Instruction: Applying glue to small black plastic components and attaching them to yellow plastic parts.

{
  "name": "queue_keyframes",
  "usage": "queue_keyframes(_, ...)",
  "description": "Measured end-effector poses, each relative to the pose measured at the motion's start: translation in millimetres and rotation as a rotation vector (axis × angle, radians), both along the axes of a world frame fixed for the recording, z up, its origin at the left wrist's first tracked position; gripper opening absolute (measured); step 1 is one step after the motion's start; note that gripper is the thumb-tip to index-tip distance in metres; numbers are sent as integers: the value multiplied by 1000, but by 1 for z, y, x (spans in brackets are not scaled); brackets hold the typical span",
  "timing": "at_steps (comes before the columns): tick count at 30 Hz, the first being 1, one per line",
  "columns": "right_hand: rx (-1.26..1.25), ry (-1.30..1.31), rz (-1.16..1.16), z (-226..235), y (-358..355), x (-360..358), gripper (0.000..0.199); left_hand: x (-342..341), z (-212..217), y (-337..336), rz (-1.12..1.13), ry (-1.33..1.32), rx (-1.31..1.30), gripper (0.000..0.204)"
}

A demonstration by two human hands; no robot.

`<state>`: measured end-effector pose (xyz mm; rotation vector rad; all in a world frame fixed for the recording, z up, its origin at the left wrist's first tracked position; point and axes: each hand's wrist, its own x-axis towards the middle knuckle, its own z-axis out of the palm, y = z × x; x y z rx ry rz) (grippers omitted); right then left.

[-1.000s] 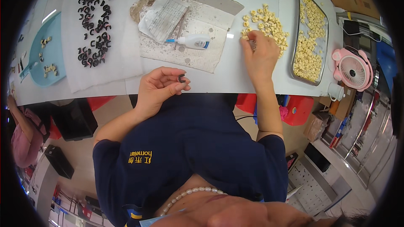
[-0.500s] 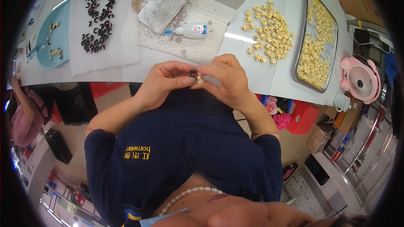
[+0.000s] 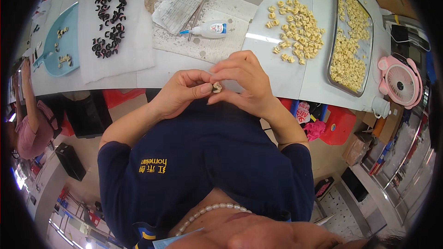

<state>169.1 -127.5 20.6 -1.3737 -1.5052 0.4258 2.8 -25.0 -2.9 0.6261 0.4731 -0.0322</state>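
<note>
Close to the table's front edge, my left hand (image 3: 188,88) pinches a small cream piece (image 3: 217,87) between thumb and fingertips. Dark parts show on that piece, but it is too small to make out fully. My right hand (image 3: 249,83) is beside it with thumb and fingers spread apart, curved around the piece without closing on it. Beyond the hands, a white glue bottle (image 3: 210,30) with a blue tip lies on a stained cardboard sheet (image 3: 184,48). Loose cream pieces (image 3: 300,30) are scattered to its right. Many black curved pieces (image 3: 110,18) lie on a white sheet (image 3: 124,62) at the left.
A metal tray (image 3: 331,55) of cream pieces stands at the right, near a pink fan (image 3: 400,83). At the far left, a light blue dustpan-like scoop (image 3: 67,23) holds several cream-and-black pieces. Paper sheets (image 3: 179,7) lie on the cardboard. Another person (image 3: 34,129) sits at the left.
My right thumb and fingers have spread away from the small piece, which stays in my left hand's pinch. The black curved part beside it no longer stands out separately.
</note>
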Motion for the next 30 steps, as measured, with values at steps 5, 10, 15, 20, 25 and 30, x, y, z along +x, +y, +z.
queue_keyframes(5,-64,135,108,-1,-4,4,34,-2,-4,3,-53,-39,72,24)
queue_keyframes(10,-91,245,228,-3,-2,12,26,12,6,27,-268,-155,437,22)
queue_keyframes(15,54,178,291,1,-2,16,31,31,20,44,-467,-268,755,22)
queue_keyframes(20,81,234,242,0,-8,22,32,38,21,23,-354,-293,679,23)
queue_keyframes(25,142,263,118,-14,-12,18,35,40,18,4,-142,-273,517,23)
queue_keyframes(30,201,167,-15,-19,-25,14,47,35,10,-14,-50,-210,300,25)
